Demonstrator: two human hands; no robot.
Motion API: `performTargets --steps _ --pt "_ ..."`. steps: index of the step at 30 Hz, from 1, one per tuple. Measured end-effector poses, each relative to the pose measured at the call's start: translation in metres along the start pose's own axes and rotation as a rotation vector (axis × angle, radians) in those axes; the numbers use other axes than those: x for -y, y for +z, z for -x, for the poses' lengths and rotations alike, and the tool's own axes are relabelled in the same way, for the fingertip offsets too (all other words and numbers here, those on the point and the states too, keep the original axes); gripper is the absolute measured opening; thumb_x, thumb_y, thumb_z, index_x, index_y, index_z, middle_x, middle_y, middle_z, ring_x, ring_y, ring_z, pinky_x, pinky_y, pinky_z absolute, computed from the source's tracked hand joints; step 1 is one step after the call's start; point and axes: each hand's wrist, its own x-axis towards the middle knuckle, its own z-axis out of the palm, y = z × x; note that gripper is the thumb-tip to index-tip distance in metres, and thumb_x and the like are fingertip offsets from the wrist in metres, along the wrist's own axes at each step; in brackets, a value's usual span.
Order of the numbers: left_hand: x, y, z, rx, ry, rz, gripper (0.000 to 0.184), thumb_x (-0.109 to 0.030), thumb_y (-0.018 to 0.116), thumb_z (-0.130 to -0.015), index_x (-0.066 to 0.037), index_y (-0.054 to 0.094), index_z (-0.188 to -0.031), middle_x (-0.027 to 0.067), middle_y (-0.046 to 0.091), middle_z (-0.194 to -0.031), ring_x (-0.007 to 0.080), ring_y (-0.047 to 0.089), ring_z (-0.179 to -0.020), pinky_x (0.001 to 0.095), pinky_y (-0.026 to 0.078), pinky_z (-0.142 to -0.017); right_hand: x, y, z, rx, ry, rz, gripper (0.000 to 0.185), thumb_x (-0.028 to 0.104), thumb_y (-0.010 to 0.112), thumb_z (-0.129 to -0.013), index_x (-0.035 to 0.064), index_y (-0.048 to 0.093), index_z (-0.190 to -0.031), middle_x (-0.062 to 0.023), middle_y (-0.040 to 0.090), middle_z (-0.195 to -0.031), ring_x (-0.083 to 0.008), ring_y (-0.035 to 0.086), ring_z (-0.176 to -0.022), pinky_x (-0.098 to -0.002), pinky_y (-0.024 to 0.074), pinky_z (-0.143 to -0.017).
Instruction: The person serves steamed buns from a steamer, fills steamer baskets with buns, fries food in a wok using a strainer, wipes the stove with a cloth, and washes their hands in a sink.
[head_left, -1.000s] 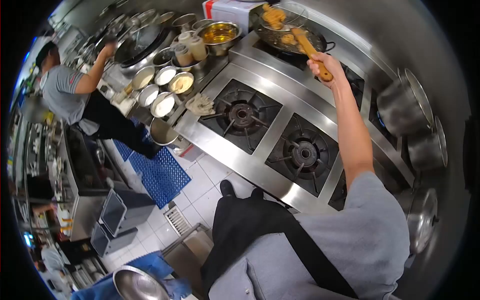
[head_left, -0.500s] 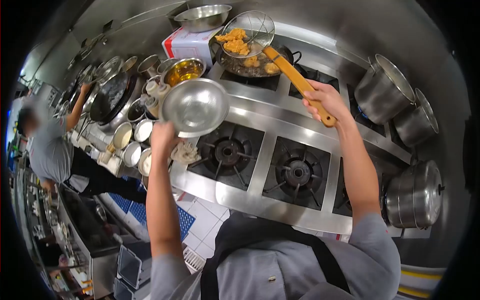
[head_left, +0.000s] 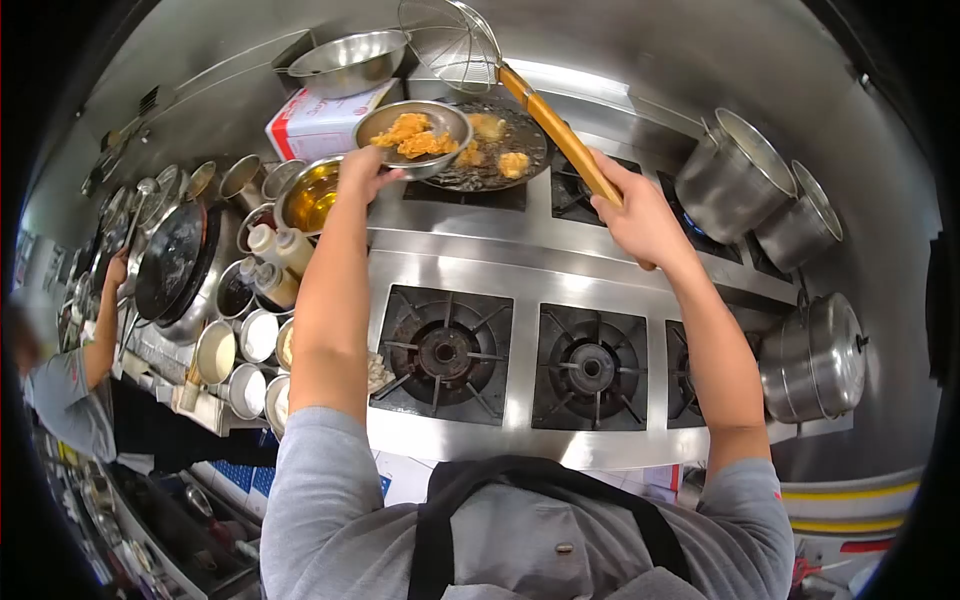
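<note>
My left hand [head_left: 366, 175] grips the near edge of a metal colander [head_left: 440, 167], which looks finely perforated. Orange-brown fried pieces [head_left: 428, 143], likely battered chicken, lie in it. The colander is held over the left side of a wide black pan [head_left: 535, 130] of bubbling oil, where several more fried pieces [head_left: 513, 165] float. Closed around a wooden handle, my right hand [head_left: 640, 212] holds a wire spider strainer [head_left: 455, 50]. Its mesh basket is raised above and behind the pan, tilted, with no food visible in it.
Burners [head_left: 445, 352] line the steel stove. Tall pots [head_left: 735, 175] stand at right, beside a lidded pot [head_left: 815, 360]. On my left are a bowl of yellow oil [head_left: 312, 200], squeeze bottles [head_left: 280, 255] and seasoning tubs [head_left: 215, 352]. Another person [head_left: 75, 390] works at far left.
The colander has moved forward to the pan, and the fried pieces have passed from the strainer into it. The strainer has risen up and left, tipped over.
</note>
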Motion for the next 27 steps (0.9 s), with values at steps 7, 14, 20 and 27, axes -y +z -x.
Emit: performTargets --steps 7,14,20,27 --pt "-0.005 -0.037 0.027 -0.073 0.020 -0.111 0.035 0.002 0.041 -0.086 0.017 0.049 -0.117 0.0227 0.057 -0.112 0.0317 0.066 -0.087 0.0371 0.065 -0.064 -0.083 0.054 -0.029 -0.059 -0.086 0.039 0.060 0.006 0.055 -0.087 0.0157 0.044 -0.145 -0.0109 0.057 -0.064 -0.0189 0.055 -0.044 -0.0363 0.0473 -0.045" --pt "-0.023 -0.069 0.063 -0.071 -0.019 -0.226 0.034 0.003 0.043 -0.085 0.019 0.048 -0.115 0.0228 0.059 -0.110 0.0311 0.067 -0.085 0.0361 0.064 -0.062 -0.071 0.071 -0.022 0.240 0.249 -0.304 0.054 0.003 0.053 -0.086 0.0077 0.048 -0.139 -0.0130 0.060 -0.071 -0.0179 0.056 -0.046 -0.0322 0.0469 -0.039" --pt "-0.022 -0.084 0.072 -0.083 0.002 -0.218 0.033 0.003 0.044 -0.085 0.018 0.049 -0.114 0.0218 0.059 -0.106 0.0305 0.067 -0.083 0.0364 0.064 -0.061 -0.083 0.078 -0.022 0.338 0.389 -0.872 0.038 0.003 0.056 -0.089 0.0032 0.054 -0.128 -0.0064 0.056 -0.070 -0.0115 0.052 -0.049 -0.0269 0.0439 -0.039" --pt "-0.023 -0.074 0.077 -0.135 0.008 -0.253 0.029 0.001 0.044 -0.087 0.016 0.049 -0.112 0.0210 0.059 -0.104 0.0300 0.065 -0.084 0.0384 0.064 -0.063 -0.081 0.065 -0.024 0.343 0.360 -1.045 0.033 0.004 0.057 -0.090 0.0032 0.055 -0.123 -0.0062 0.056 -0.072 -0.0112 0.051 -0.051 -0.0263 0.0435 -0.039"
